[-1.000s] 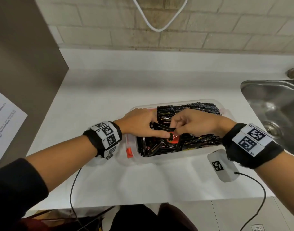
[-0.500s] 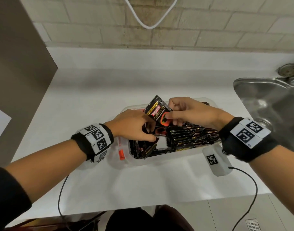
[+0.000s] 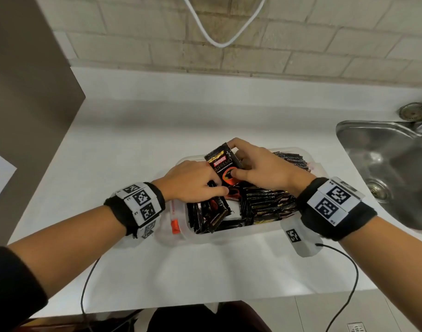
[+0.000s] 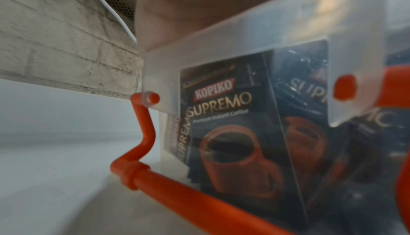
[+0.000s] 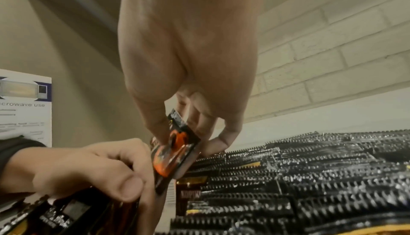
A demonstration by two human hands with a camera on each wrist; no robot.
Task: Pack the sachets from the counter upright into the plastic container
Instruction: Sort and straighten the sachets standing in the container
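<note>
Hands point(image 3: 260, 167) lower now, sachet point(image 3: 225, 167) more upright

The sachet point(image 3: 225, 165) is black with a red cup, a red name tag and gold letters. The sachets packed in the box point(image 3: 250, 232) are black too, with thin gold lines. The box is see-through and milky, with an orange handle point(image 4: 142, 138) at its 9 o'clock end. The counter point(image 3: 205, 271) is white. The wall point(image 3: 301, 39) has pale grey bricks, and a white cord point(image 3: 223, 43) hangs at 12 o'clock. The sink point(image 3: 397, 168) at 3 o'clock is shiny silver. Both wrist bands point(image 3: 139, 207) are black with white tags of black squares.
</note>
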